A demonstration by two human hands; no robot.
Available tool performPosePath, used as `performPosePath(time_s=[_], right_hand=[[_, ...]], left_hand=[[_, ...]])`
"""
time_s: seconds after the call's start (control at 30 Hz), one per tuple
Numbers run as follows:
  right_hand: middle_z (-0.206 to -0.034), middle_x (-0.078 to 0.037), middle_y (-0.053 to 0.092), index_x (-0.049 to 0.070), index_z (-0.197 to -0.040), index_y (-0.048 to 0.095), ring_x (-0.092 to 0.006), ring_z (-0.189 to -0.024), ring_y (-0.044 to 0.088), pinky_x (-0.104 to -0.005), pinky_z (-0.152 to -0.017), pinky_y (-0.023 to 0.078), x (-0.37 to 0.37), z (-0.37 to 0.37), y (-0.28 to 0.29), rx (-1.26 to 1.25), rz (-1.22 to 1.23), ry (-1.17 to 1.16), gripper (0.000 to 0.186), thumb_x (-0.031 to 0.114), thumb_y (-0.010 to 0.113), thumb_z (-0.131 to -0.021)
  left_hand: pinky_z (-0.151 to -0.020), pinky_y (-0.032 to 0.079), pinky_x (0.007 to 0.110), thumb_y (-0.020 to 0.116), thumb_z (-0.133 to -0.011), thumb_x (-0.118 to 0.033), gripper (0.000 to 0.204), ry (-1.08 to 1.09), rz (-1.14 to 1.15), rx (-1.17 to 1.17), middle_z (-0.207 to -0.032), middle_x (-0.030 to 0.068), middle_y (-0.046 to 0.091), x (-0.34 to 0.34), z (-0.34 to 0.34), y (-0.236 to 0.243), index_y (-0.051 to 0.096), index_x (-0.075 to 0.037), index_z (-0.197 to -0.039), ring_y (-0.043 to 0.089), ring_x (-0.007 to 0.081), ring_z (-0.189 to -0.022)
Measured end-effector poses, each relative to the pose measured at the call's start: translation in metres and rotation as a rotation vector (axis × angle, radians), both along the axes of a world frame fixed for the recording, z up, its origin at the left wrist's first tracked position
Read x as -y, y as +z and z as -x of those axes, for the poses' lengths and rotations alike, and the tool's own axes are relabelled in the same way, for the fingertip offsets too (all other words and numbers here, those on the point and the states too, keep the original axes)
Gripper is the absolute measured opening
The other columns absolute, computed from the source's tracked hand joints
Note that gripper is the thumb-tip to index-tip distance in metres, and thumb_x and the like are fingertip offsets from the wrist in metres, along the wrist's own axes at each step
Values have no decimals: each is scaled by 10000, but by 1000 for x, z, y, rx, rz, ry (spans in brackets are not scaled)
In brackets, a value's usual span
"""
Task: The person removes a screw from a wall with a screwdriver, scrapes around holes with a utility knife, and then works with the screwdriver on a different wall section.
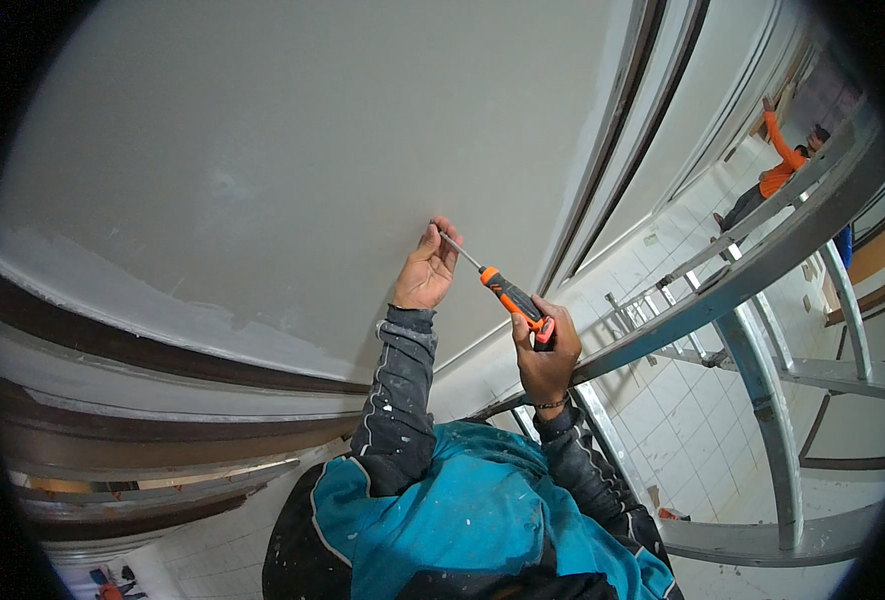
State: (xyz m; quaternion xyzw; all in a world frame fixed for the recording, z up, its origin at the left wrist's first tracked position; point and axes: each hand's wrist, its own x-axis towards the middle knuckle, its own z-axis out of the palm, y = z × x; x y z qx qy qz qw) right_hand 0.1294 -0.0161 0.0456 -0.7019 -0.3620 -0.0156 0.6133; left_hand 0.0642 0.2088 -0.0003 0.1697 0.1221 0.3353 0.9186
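Note:
My right hand [547, 355] grips an orange and black screwdriver [505, 293] by its handle, the metal shaft angled up and left. Around the tip of that shaft, my left hand [428, 265] has its fingers bent and closed; whether a small piece is between them is too small to tell. Both hands are in front of a large pale grey panel [242, 140] with patchy lighter coating toward its lower edge. My dark sleeves and teal top carry light paint spots.
A metal ladder [782, 420] stands at my right over a white tiled floor [682, 460]. Dark trim [112, 340] runs along the left. A person in orange [777, 175] reaches up beside a door frame at upper right; another orange-clad figure [112, 590] shows at lower left.

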Motion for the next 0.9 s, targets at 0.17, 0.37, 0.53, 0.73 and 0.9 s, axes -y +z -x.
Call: performPosePath(time_s=[0.17,0.37,0.53,0.73,0.9], right_hand=[[-995,-164,646,1,-1083,611,-293,-892,651,-341,-778,522,-1,0,-11,63,-73,27,351,66,762,-773],[-1153,-204,635,83,-1103,625,-327,-997,664,-370,-784,559,-1,7,-24,218,-155,35,374,38,771,-761],[-1169,-202,629,87,-1132,614,-340,-1036,648,-375,-839,547,-5,8,-25,131,-168,10,388,20,749,-774],[-1212,-194,616,74,-1183,573,-317,-1095,630,-356,-882,533,2,8,-16,220,-70,21,396,19,701,-812],[-1216,-199,615,44,-1181,533,-310,-1065,646,-355,-858,541,8,15,-25,80,-40,31,394,47,704,-826]], left_hand=[[-964,530,324,593,-933,-133,167,-6,16,11,-1076,23,652,-3,0,-5,606,-81,-1092,626,155,-1031],[-979,521,337,586,-936,-118,171,-9,43,31,-1093,29,653,-5,1,-8,605,-83,-1102,627,170,-1045],[-992,512,337,584,-938,-122,170,-54,45,34,-1103,32,653,-5,3,-6,606,-87,-1103,617,172,-1073],[-1002,507,342,573,-942,-108,156,-56,58,65,-1106,32,658,-6,3,-5,614,-84,-1091,619,177,-1080],[-1000,509,336,577,-940,-115,148,-59,76,63,-1099,32,663,-6,2,-4,621,-80,-1077,619,170,-1083]])
